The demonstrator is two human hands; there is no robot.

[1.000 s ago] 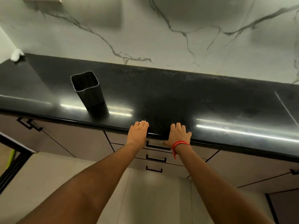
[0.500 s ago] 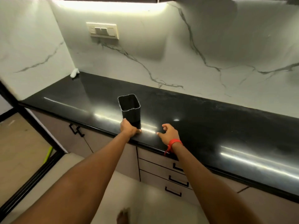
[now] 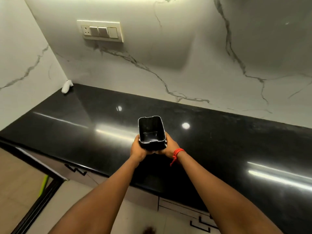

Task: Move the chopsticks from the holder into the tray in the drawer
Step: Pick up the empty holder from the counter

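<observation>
The dark square holder [image 3: 150, 130] is lifted above the black countertop [image 3: 219, 146], tilted so its open mouth faces me. Its inside is empty; no chopsticks are in view. My left hand [image 3: 138, 150] grips its lower left side. On the lower right side my right hand [image 3: 170, 146] grips it too, a red thread around that wrist. The drawers [image 3: 190, 211] below the counter edge are closed, so the tray is hidden.
A marble wall rises behind the counter, with a switch panel [image 3: 101, 32] on it. A small white object [image 3: 66, 86] lies in the far left corner of the counter. Cabinet handles [image 3: 76, 170] show below the counter's left part.
Both hands left the drawer front, reached the holder on the counter, and now hold it raised and tilted toward me. The view has swung up and left.
</observation>
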